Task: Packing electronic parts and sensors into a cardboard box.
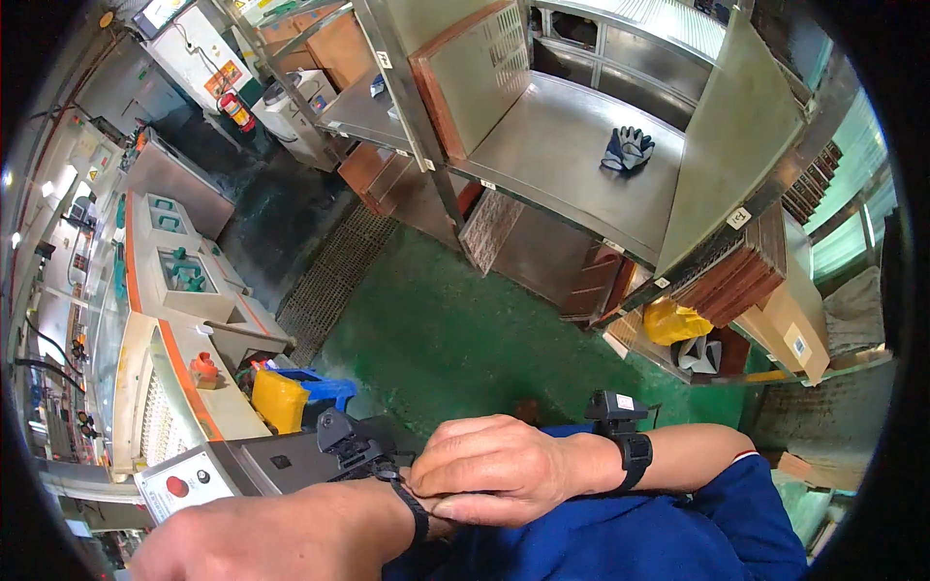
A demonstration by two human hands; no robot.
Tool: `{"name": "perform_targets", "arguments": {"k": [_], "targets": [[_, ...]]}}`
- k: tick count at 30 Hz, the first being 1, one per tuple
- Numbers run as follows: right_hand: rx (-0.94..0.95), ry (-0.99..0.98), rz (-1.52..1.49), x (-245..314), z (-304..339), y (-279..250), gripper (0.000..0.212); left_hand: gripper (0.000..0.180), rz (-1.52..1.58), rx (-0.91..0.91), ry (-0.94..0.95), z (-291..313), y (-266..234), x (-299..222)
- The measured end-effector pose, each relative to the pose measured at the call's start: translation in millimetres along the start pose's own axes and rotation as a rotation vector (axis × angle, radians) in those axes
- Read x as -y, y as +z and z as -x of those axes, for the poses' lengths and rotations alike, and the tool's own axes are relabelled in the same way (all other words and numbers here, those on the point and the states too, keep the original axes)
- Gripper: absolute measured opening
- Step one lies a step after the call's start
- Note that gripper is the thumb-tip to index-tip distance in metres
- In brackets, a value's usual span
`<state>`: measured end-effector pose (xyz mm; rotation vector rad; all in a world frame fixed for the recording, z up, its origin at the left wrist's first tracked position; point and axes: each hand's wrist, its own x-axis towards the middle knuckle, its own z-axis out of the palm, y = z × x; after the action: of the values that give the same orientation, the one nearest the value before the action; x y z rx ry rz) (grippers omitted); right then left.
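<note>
My right hand [494,467] reaches across to my left wrist, its fingers curled and its thumb pressed by the black wrist strap [419,521] there. A small black camera-like device [346,443] sits on that strap. My left hand [262,533] is close to the lower left edge, back up; its fingers are hidden. Another black strap [635,459] with a black device [617,407] goes round my right wrist. Just beyond my left hand is a control box [208,484] with a red button [177,486].
A metal rack [572,145] ahead holds grey gloves [627,149], upright panels [480,82] and, lower down, a yellow bag [673,321]. At left stands a long machine [179,373], with a yellow container [280,400] beside it. Green floor [417,320] lies between.
</note>
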<state>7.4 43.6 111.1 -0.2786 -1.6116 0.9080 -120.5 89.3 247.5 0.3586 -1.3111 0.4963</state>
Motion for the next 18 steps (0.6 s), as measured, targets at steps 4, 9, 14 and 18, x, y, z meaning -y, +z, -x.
{"name": "perform_targets", "arguments": {"k": [4,9,14,18], "targets": [[0.012,0.166,0.02,-7.7,0.6,-0.3,0.031,0.019,-0.023,0.023,-0.029,2.6,-5.2,4.0],[0.057,0.393,-0.188,-8.4,-5.9,-9.7,0.035,0.019,-0.049,0.049,-0.058,6.1,-15.5,9.2],[0.046,0.325,-0.12,-8.1,-1.4,-8.5,0.025,0.019,-0.073,0.063,-0.073,11.4,-26.7,13.8],[0.03,0.365,-0.141,-0.9,-2.9,-8.7,0.018,0.019,-0.088,0.068,-0.076,12.4,-33.3,16.2]]}}
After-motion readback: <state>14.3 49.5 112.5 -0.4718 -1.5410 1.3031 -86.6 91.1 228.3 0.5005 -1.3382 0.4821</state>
